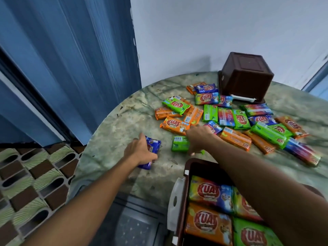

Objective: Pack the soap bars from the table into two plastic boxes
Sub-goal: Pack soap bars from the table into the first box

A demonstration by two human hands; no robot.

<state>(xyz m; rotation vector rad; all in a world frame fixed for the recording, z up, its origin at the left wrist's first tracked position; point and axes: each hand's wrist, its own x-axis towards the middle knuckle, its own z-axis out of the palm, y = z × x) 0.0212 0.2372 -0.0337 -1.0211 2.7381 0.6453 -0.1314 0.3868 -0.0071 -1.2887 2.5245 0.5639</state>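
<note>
While the table (113, 132) fills mid-frame, 2 brown boxes show: 1 (245, 75) overturned upper right, 1 (188, 174) part-filled lower right. Loose soap bars (230, 118) lie scattered between. Left hand (140, 151) grips a blue bar (154, 146); right hand (197, 137) holds a green bar (179, 143).

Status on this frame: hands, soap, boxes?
Left hand grips blue soap bar. Right hand on green soap bar. Near box part-filled; far box upturned.

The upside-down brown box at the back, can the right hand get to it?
Probably yes. The upside-down brown box stands in the open, but the right hand grips a green soap bar and must cross the loose soap bars.
</note>
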